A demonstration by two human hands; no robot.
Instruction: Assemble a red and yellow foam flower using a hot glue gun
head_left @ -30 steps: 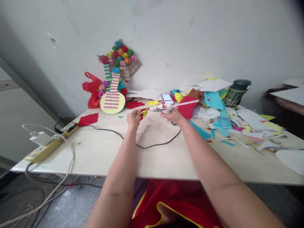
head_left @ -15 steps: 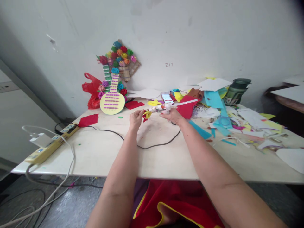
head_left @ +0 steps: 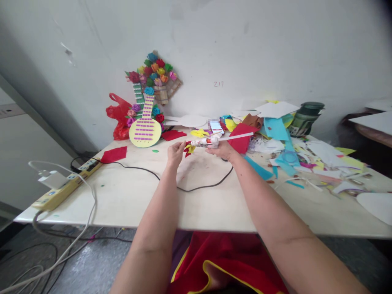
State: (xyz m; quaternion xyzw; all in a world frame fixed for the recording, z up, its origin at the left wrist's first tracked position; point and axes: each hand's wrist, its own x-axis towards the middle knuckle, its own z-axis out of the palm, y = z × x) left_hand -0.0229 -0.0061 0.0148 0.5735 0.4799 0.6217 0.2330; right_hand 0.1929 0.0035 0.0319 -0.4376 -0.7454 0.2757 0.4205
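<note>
Over the middle of the white table, my right hand is wrapped round a white glue gun. A pale glue stick juts out of its rear toward the right. My left hand is closed in a pinch on a small red and yellow paper piece. The gun's tip points left and sits close to that piece; whether they touch is too small to tell. A black cable loops across the table below both hands.
At the back left stand a yellow paper guitar with flowers and a red plastic bag. A power strip lies left. Paper scraps and a green bottle cover the right.
The glue gun has tilted slightly, its glue stick end now a little lower. A thin pale stick shows above the gun. My hands have barely moved.
</note>
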